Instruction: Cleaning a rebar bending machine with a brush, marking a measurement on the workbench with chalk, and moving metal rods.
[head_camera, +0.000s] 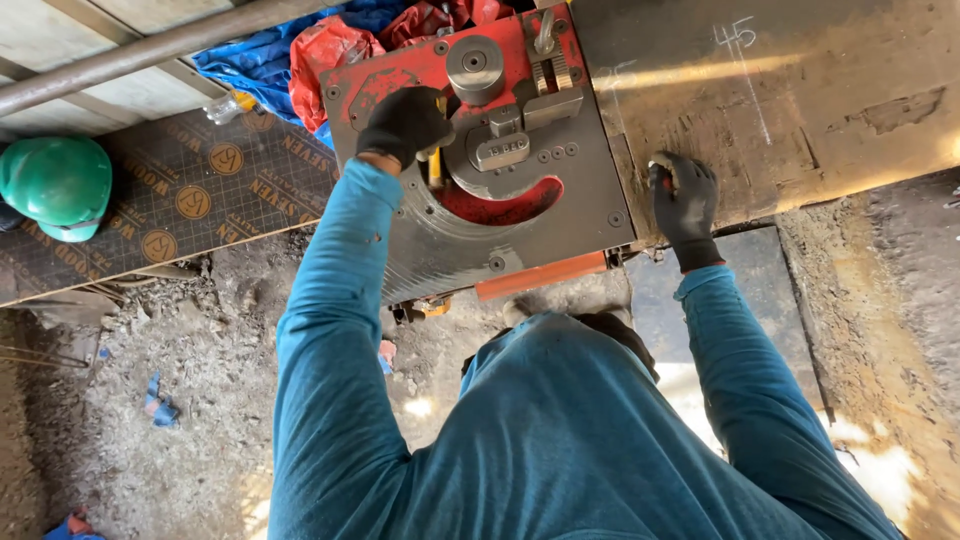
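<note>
Left arm is stretched out long in its blue sleeve, and the gloved left hand (405, 122) is planted on the red bending machine (480, 160), fingers curled down over something yellow on the machine's grey top plate; the glove covers most of it, so what that yellow piece is I can't make out, nor whether the hand truly grips it or just rests on it. The right arm is bent at the elbow, and the gloved right hand (685, 205) sits just off the machine's right edge, fingers folded shut around a small object against the wooden board (800, 110); the glove hides it almost wholly. So the machine lies between the two hands, under the left one and just beside the right. On the machine, the round grey roller (474, 65) stands just beyond the left hand, with the red curved slot nearer the person. The machine's far corners are cut off by red and blue plastic sheeting (300, 50). Well off the machine's left side, a green hard hat (55, 185) rests on a dark printed panel (200, 190).
</note>
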